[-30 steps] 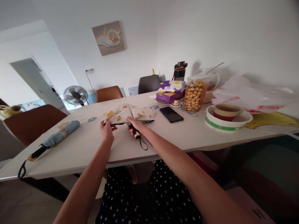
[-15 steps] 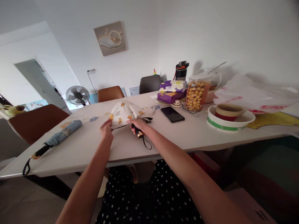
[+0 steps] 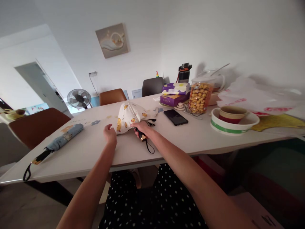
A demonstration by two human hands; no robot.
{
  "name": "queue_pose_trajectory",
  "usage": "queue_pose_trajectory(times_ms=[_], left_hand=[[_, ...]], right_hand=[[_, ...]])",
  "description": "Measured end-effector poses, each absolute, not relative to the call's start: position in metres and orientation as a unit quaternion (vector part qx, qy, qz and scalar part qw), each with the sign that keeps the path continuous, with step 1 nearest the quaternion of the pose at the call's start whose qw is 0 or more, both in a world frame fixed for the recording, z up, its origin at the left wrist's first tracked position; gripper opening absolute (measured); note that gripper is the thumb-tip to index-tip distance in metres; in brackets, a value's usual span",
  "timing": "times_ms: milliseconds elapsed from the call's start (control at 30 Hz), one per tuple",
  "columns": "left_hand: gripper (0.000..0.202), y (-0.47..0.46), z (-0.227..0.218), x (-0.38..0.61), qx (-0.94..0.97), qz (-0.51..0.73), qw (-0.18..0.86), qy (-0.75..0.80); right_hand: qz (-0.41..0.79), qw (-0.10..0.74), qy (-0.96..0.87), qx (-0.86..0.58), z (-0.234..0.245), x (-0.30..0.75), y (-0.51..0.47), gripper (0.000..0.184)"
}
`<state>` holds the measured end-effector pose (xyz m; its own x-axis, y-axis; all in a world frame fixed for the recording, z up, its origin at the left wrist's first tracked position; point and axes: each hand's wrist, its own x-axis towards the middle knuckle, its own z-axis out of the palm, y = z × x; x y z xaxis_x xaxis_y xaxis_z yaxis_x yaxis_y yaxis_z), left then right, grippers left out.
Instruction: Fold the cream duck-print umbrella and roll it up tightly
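A white folding umbrella (image 3: 125,117) printed with yellow cartoon figures lies partly folded on the table, its canopy loose and bunched. My right hand (image 3: 142,128) is closed round it where the black handle meets the cloth. The handle's gold end and black wrist strap (image 3: 149,147) stick out below that hand. Beside the canopy's left edge is my left hand (image 3: 109,134), fingers loosely bent and apart, with nothing seen in them. Whether its side brushes the cloth, I cannot tell. A blue folded umbrella (image 3: 64,138) rests on the left of the table.
Right of my hands lies a black phone (image 3: 175,117). Beyond it stand purple boxes (image 3: 172,99), a jar of caramel-coloured snacks (image 3: 200,97) and a black bottle (image 3: 184,74). A white bowl (image 3: 221,127) holding a paper cup (image 3: 231,114) sits at the right, near a plastic bag (image 3: 259,95).
My left hand has let go of the canopy's left edge and moved slightly away. That part of the cloth has drawn in towards the right. My right hand keeps its hold.
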<state>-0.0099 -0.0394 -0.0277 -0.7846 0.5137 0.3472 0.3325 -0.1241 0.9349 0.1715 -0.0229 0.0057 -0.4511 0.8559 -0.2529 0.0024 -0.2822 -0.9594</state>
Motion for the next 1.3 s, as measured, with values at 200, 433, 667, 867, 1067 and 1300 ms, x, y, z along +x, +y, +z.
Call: queue_pose_trajectory(times_ms=[200, 433, 667, 867, 1067, 1300], left_hand=[[0.028, -0.030, -0.016, 0.025, 0.515, 0.639, 0.039, 0.571], [0.024, -0.003, -0.003, 0.051, 0.415, 0.675, 0.305, 0.528], [0.022, 0.002, 0.010, 0.054, 0.289, 0.705, 0.451, 0.464], [0.031, -0.003, 0.021, 0.044, 0.275, 0.667, 0.585, 0.369], [0.031, -0.011, 0.030, 0.043, 0.265, 0.689, 0.563, 0.372], [0.030, -0.017, 0.034, 0.043, 0.281, 0.657, 0.585, 0.384]], right_hand=[[0.624, 0.344, -0.556, -0.428, 0.002, 0.167, -0.023, 0.025], [0.626, 0.325, -0.578, -0.411, -0.004, 0.165, -0.024, 0.023], [0.619, 0.309, -0.612, -0.382, -0.004, 0.165, -0.026, 0.015], [0.646, 0.291, -0.631, -0.317, -0.004, 0.167, -0.028, 0.018], [0.687, 0.289, -0.608, -0.272, -0.008, 0.163, -0.028, 0.018], [0.742, 0.282, -0.568, -0.219, -0.007, 0.161, -0.031, 0.022]])
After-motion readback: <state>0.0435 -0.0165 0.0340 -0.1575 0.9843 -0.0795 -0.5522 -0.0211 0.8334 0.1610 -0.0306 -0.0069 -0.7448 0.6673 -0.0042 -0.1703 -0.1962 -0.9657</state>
